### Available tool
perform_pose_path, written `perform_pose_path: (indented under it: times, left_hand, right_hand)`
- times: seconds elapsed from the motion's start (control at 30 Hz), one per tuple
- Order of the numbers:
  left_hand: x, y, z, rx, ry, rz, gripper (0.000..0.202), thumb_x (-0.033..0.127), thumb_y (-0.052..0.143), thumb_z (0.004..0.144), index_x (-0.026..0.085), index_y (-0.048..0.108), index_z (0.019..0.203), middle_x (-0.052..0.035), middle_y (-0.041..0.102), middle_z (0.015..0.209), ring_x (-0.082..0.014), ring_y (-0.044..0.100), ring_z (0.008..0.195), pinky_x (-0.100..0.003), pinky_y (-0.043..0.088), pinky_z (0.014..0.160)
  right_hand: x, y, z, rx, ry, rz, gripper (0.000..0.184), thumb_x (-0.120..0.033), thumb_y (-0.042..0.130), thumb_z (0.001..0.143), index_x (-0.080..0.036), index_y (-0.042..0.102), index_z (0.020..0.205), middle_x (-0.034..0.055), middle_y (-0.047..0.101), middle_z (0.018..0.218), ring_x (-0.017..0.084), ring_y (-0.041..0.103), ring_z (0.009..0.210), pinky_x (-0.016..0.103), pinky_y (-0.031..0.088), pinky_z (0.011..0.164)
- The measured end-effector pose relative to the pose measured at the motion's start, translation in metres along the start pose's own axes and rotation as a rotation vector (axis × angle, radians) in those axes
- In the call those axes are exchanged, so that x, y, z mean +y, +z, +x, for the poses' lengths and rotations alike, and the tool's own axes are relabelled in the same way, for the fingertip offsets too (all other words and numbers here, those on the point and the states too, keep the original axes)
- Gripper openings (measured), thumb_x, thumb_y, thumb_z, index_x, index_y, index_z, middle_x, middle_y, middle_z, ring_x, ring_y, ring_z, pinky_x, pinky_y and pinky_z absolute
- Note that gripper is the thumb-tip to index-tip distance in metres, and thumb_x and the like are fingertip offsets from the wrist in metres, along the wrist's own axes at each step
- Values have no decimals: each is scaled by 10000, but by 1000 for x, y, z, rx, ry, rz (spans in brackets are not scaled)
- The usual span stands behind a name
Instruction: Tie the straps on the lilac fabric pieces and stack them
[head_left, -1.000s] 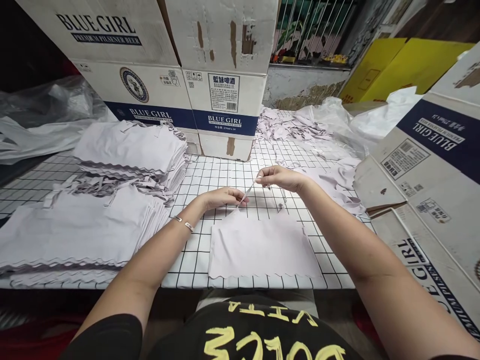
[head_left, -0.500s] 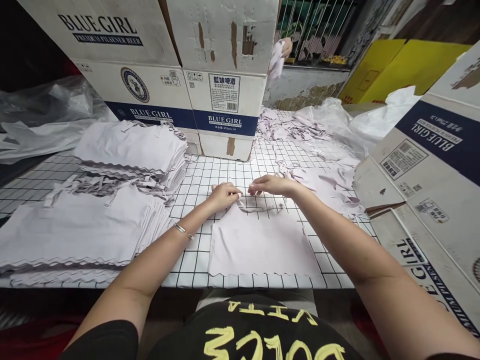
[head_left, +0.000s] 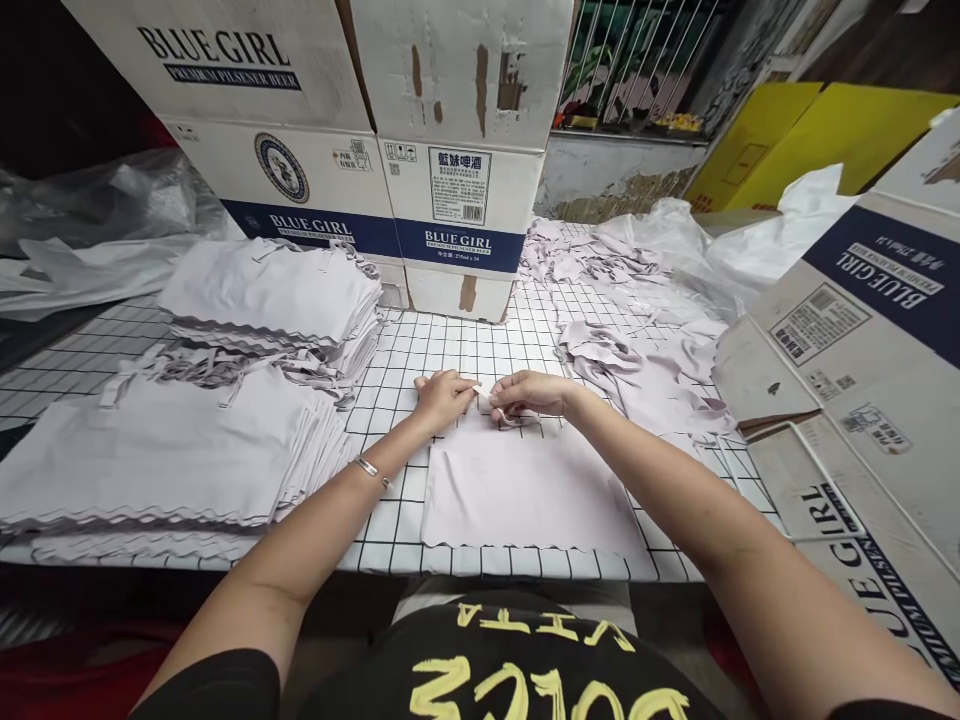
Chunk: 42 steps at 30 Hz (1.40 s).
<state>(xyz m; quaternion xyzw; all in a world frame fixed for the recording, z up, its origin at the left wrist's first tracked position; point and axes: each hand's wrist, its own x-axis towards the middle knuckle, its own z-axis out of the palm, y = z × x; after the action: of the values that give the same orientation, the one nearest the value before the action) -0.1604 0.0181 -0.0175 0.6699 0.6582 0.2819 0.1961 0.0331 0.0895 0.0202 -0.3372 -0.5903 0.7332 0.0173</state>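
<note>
A pale pink camisole-like top (head_left: 525,490) lies flat on the grid-patterned tabletop in front of me, its wavy hem toward my body. At the garment's upper left corner, my left hand (head_left: 445,400) is closed in a pinch on a thin strap (head_left: 482,394). My right hand (head_left: 531,392), just to its right, is also pinched on that strap, with a loop of it hanging below the fingers. The short stretch between both hands is slightly raised. Left of my forearm, matching tops lie in a front stack (head_left: 187,440) and a back stack (head_left: 270,290).
A tall white beer carton (head_left: 457,255) stands at the back, and another carton (head_left: 832,370) leans on the right. Loose pink fabric pieces (head_left: 645,370) are scattered at the right. Clear plastic (head_left: 675,240) lies behind them. Grid cloth (head_left: 442,345) covers the table.
My right hand has moved slightly left and down and now pinches the strap, drawing its loop off the garment's top edge. Another person's hand holding fabric behind the carton is out of sight.
</note>
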Motion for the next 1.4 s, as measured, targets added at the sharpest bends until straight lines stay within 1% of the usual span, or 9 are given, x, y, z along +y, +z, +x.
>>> perform_pose_path:
  times: [0.2,0.47,0.6,0.8,0.9,1.0,1.17,1.27,1.4]
  left_hand:
    - [-13,9,3,-2,-49,21,242,374,542,873,328,763,960,-54,653,919,-268,514,1052,-433,229,877]
    - [-15,18,3,-35,-31,68,272,434,503,894,379,750,993,-46,638,912,-256,501,1028,-418,232,841]
    - [-15,15,2,-44,-47,76,281,422,486,898,376,752,977,-41,642,919,-258,501,1048,-425,230,844]
    - [-17,9,3,-39,-96,95,280,413,483,882,377,753,948,-35,660,989,-267,501,1097,-441,235,861]
    - [-15,6,6,-55,-123,126,302,428,465,881,364,757,920,-40,660,989,-290,495,1111,-461,244,880]
    - [-5,-3,2,-73,-156,168,286,372,516,831,335,733,1013,-62,642,1053,-321,482,1136,-484,260,904]
    - [20,-23,-38,-1,-108,93,396,201,536,731,276,656,1100,-57,631,1098,-282,529,1088,-460,305,905]
    - [15,-30,-52,15,-144,-2,285,225,540,755,273,669,1005,-25,659,1042,-242,579,976,-440,333,902]
    - [-3,-39,-33,216,-244,-112,142,280,567,780,190,663,831,-38,676,857,-199,593,810,-347,416,796]
  right_hand:
    - [4,-16,-36,-116,87,-169,363,-353,792,703,-102,707,951,66,705,751,112,572,677,237,372,604]
    - [15,-19,-65,23,152,-263,298,-323,861,579,-136,644,663,-11,613,648,102,535,645,275,404,692]
    - [13,-16,-70,44,141,-330,307,-403,838,605,-148,692,694,10,653,681,131,563,705,300,414,773]
    - [13,-18,-79,-38,256,-369,337,-405,836,611,-153,755,821,43,706,753,111,520,693,247,351,626]
    - [17,-17,-81,-49,271,-326,319,-390,837,628,-132,757,798,53,705,770,78,475,637,217,329,563]
    - [21,-14,-79,71,237,-174,326,-364,861,596,-118,755,782,38,674,704,62,474,595,192,333,519]
    - [26,-7,-67,192,130,199,305,-288,881,566,-109,711,744,55,682,763,54,506,567,160,348,453]
    - [30,1,-61,244,85,291,245,-245,855,622,-114,675,724,29,646,701,51,507,548,147,354,430]
    - [24,9,-52,332,18,347,210,-224,826,674,-127,648,730,-3,613,678,48,518,554,137,400,451]
